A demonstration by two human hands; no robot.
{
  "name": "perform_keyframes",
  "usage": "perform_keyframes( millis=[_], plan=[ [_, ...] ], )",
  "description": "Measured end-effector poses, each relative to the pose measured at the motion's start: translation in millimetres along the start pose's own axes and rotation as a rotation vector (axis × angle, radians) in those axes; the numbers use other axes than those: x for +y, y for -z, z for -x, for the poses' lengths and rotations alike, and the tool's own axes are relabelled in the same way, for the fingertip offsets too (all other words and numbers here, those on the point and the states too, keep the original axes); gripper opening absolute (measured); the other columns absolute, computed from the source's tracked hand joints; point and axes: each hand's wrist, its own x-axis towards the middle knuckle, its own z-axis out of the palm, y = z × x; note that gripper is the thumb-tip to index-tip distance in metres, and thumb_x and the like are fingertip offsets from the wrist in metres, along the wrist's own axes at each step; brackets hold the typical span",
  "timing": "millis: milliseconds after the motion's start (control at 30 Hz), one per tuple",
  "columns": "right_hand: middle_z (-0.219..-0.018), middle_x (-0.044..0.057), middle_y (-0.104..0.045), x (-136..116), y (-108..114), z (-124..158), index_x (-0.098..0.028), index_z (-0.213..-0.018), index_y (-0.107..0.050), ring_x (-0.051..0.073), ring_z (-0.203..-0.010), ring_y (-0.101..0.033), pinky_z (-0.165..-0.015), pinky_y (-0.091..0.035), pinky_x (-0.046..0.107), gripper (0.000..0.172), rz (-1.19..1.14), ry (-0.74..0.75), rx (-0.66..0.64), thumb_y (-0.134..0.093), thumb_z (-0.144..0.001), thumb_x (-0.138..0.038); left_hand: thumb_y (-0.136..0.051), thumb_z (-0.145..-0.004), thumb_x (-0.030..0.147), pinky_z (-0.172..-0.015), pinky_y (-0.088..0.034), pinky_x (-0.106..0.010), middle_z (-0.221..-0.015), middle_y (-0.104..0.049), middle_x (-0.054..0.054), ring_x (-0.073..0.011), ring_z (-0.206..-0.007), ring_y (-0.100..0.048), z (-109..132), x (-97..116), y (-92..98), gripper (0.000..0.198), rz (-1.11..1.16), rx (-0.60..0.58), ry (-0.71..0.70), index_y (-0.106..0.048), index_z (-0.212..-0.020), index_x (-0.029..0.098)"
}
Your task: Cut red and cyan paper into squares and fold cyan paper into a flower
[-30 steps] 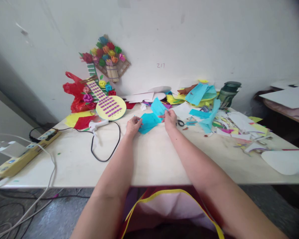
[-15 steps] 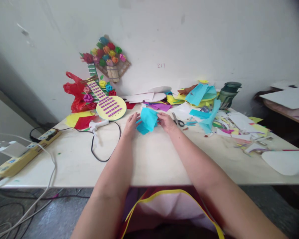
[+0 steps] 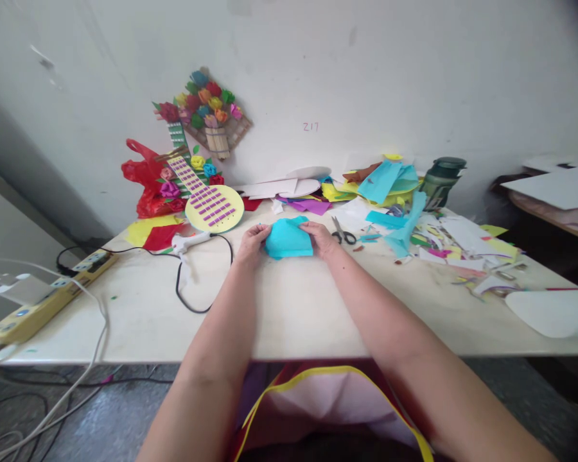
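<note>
A piece of bright blue crepe paper (image 3: 289, 239) is held up between my two hands over the white table. My left hand (image 3: 254, 242) pinches its left edge, with the fingers closed on it. At the upper right edge my right hand (image 3: 322, 239) grips the same paper, partly behind it. Black-handled scissors (image 3: 344, 233) lie just right of my right hand. To the left of my left hand rests a white hot glue gun (image 3: 191, 241) with a black cord.
A yellow paper banjo shape (image 3: 216, 208) leans near paper flowers at the back left. A power strip (image 3: 52, 298) with cables lies at the left edge. Paper scraps (image 3: 462, 237) and a dark green bottle (image 3: 444, 183) stand to the right. Stacked coloured paper (image 3: 388, 183) lies by the wall.
The blue paper, folded up and slanted before, is now spread wider and flatter between my hands. My left hand has closed on its left edge.
</note>
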Motion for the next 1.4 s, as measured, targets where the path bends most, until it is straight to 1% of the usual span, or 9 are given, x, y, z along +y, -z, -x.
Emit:
perform_keyframes(
  millis=[233, 333, 433, 533, 800, 967, 1067, 1200, 1400],
  plan=[
    [-0.048, -0.002, -0.054, 1.1, 0.3, -1.8, -0.018, -0.068, -0.057, 0.011, -0.042, -0.047, -0.042, -0.034, 0.024, 0.045, -0.109, -0.134, -0.072, -0.055, -0.065, -0.062, -0.076, -0.050, 0.036, -0.042, -0.021, -0.021, -0.048, -0.041, 0.007, -0.0048, -0.042, -0.034, -1.7, 0.7, 1.8, 0.033, 0.000, 0.119, 0.015, -0.052, -0.061, 0.016],
    [-0.051, -0.002, -0.057, 4.8, -0.7, -2.6, -0.017, -0.066, -0.056, 0.012, -0.045, -0.049, -0.044, -0.037, 0.024, 0.041, -0.081, -0.104, -0.043, -0.066, -0.059, -0.056, -0.075, -0.051, 0.035, -0.041, -0.020, -0.021, -0.047, -0.041, 0.007, -0.0044, -0.041, -0.034, -1.5, 1.1, 2.0, 0.032, -0.009, 0.136, 0.008, -0.052, -0.062, 0.016],
    [-0.054, -0.004, -0.058, 9.6, -1.9, -3.4, -0.017, -0.063, -0.056, 0.011, -0.050, -0.051, -0.050, -0.040, 0.024, 0.035, -0.006, -0.035, -0.002, -0.078, -0.047, -0.039, -0.075, -0.051, 0.034, -0.042, -0.022, -0.021, -0.048, -0.043, 0.006, -0.0049, -0.042, -0.035, -1.6, 0.8, 1.8, 0.031, 0.010, 0.140, 0.006, -0.052, -0.063, 0.016],
    [-0.054, -0.005, -0.058, 13.0, -2.0, -4.7, -0.018, -0.062, -0.057, 0.011, -0.053, -0.053, -0.053, -0.042, 0.025, 0.032, 0.049, -0.022, -0.005, -0.079, -0.044, -0.032, -0.075, -0.049, 0.031, -0.044, -0.026, -0.021, -0.052, -0.048, 0.005, -0.0062, -0.045, -0.040, -2.2, 0.6, 1.7, 0.032, 0.024, 0.135, 0.000, -0.055, -0.069, 0.017],
    [-0.059, -0.002, -0.064, 11.9, -1.9, -4.5, -0.017, -0.062, -0.062, 0.013, -0.056, -0.056, -0.057, -0.046, 0.027, 0.027, 0.031, -0.036, -0.021, -0.078, -0.044, -0.028, -0.076, -0.048, 0.028, -0.046, -0.028, -0.021, -0.054, -0.051, 0.004, -0.0068, -0.048, -0.044, -2.8, 2.6, 2.3, 0.037, 0.020, 0.150, -0.015, -0.059, -0.079, 0.017],
    [-0.064, -0.001, -0.067, 8.7, -4.1, -0.8, -0.017, -0.065, -0.064, 0.015, -0.060, -0.058, -0.060, -0.048, 0.028, 0.029, 0.013, -0.044, -0.036, -0.079, -0.042, -0.028, -0.077, -0.048, 0.032, -0.044, -0.027, -0.022, -0.053, -0.050, 0.004, -0.0062, -0.045, -0.041, -0.9, 3.8, 0.7, 0.033, 0.024, 0.108, 0.048, -0.059, -0.070, 0.015],
    [-0.062, 0.000, -0.065, 7.7, -4.1, -1.2, -0.017, -0.065, -0.063, 0.014, -0.058, -0.057, -0.058, -0.047, 0.027, 0.030, -0.008, -0.031, -0.002, -0.077, -0.048, -0.037, -0.078, -0.047, 0.033, -0.041, -0.024, -0.021, -0.046, -0.043, 0.006, -0.0050, -0.041, -0.036, -0.7, 2.4, 0.7, 0.035, 0.015, 0.084, 0.079, -0.050, -0.058, 0.016],
    [-0.059, 0.001, -0.062, 9.4, -1.8, -4.6, -0.018, -0.068, -0.061, 0.015, -0.056, -0.056, -0.053, -0.046, 0.030, 0.037, -0.057, -0.070, 0.018, -0.065, -0.061, -0.055, -0.077, -0.049, 0.035, -0.038, -0.019, -0.020, -0.043, -0.036, 0.008, -0.0039, -0.037, -0.031, -3.0, -1.2, 3.8, 0.040, -0.014, 0.135, 0.051, -0.042, -0.055, 0.017],
    [-0.050, -0.005, -0.056, 10.8, -0.2, -4.6, -0.018, -0.059, -0.057, 0.010, -0.047, -0.049, -0.047, -0.041, 0.024, 0.031, -0.001, -0.003, 0.013, -0.078, -0.047, -0.037, -0.076, -0.050, 0.038, -0.037, -0.020, -0.020, -0.043, -0.036, 0.008, -0.0044, -0.036, -0.032, -5.6, -1.4, 5.0, 0.039, -0.023, 0.133, 0.054, -0.043, -0.057, 0.018]
  ],
)
